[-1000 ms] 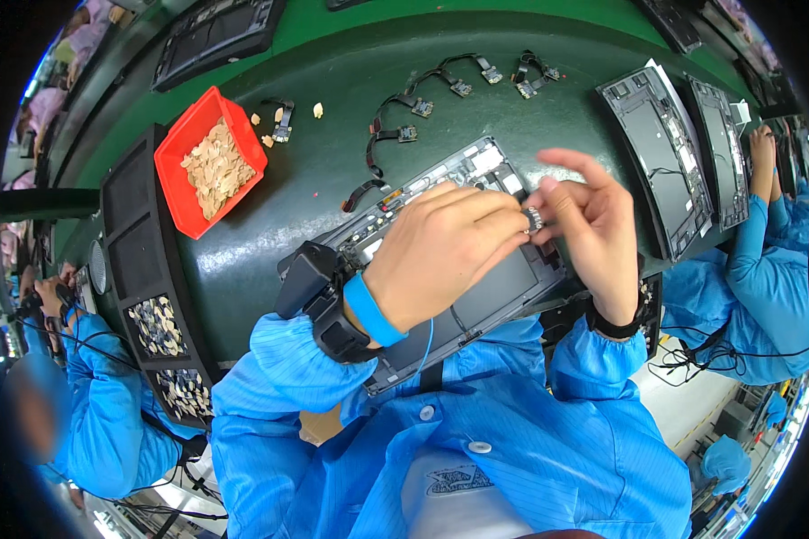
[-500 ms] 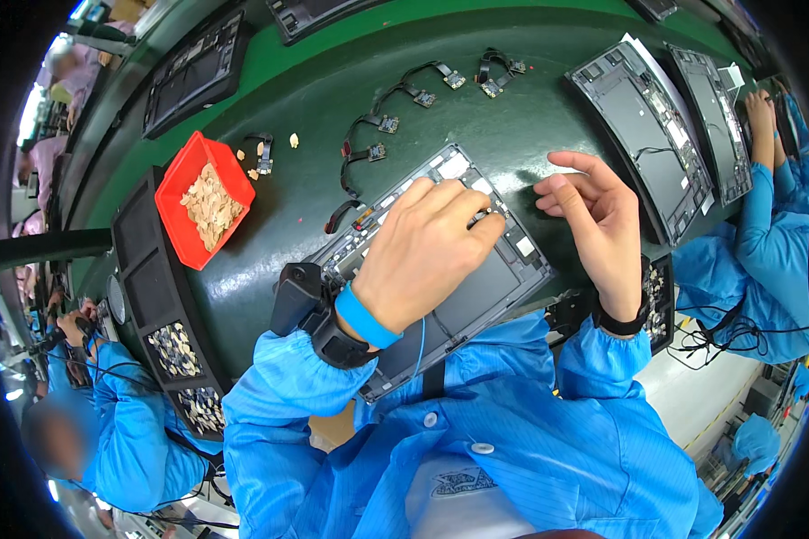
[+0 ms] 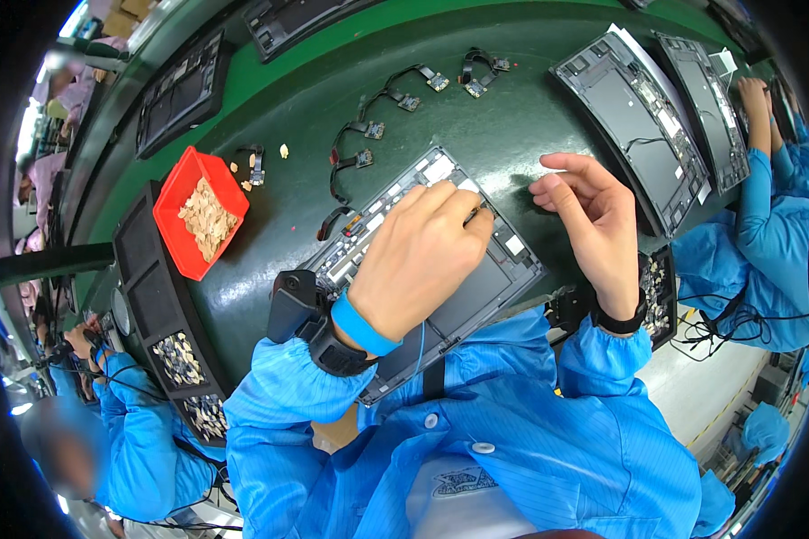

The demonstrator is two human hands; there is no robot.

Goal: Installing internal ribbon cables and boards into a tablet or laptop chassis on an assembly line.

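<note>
A dark grey tablet-like housing [image 3: 481, 292] lies tilted on the green bench in front of me, small circuit parts along its upper strip. My left hand [image 3: 422, 247] rests over that strip, fingers bent down and pressed together; what the fingertips hold, if anything, is hidden beneath them. To the right of the housing hovers my right hand [image 3: 593, 220], fingers loosely curved, the thumb apart from them and nothing in between. Beyond the housing runs a row of small camera-like modules [image 3: 374, 131] on black flex cables.
A red bin [image 3: 198, 166] of small pale pieces stands at left, against a black compartment tray [image 3: 148, 292]. Similar housings lie at right [image 3: 634, 144] and far left [image 3: 182, 94]. Co-workers in blue sit on both sides; one's arm [image 3: 757, 180] reaches toward the bench.
The view has shifted slightly, so the bench items sit a little differently in it. Both hands keep nearly the same pose, the left still on the housing.
</note>
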